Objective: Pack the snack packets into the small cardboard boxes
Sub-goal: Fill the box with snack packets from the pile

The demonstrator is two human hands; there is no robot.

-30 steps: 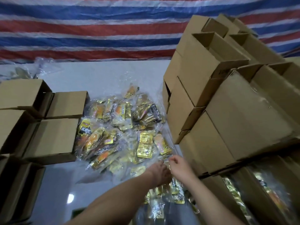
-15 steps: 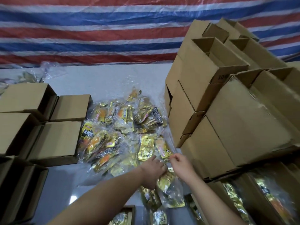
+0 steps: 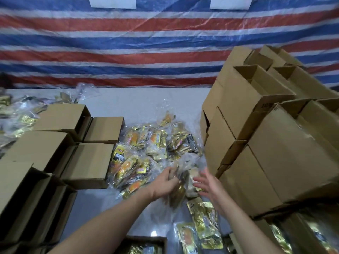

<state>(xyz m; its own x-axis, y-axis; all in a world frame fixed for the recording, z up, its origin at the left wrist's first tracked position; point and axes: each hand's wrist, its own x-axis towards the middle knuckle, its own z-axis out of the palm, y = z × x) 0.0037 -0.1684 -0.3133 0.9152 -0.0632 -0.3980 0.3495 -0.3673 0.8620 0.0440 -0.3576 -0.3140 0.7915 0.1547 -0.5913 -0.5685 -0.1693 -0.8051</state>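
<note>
A heap of gold and orange snack packets (image 3: 152,149) in clear wrap lies on the white table. My left hand (image 3: 166,182) grips a blurred bunch of packets (image 3: 178,191) at the heap's near edge. Just right of that bunch my right hand (image 3: 207,186) is spread with straight fingers and holds nothing. More packets (image 3: 200,219) lie loose below the hands. A small open cardboard box (image 3: 146,243) with packets inside sits at the bottom edge.
Small cardboard boxes (image 3: 89,162) are stacked on the left, some open. A tall, leaning stack of boxes (image 3: 266,143) fills the right side. More bagged packets (image 3: 20,114) lie at the far left. A striped tarp (image 3: 128,43) hangs behind the table.
The camera tilted up. My left hand closed on a bunch of packets and lifted it from the heap's edge. My right hand let go of the packets and spread its fingers.
</note>
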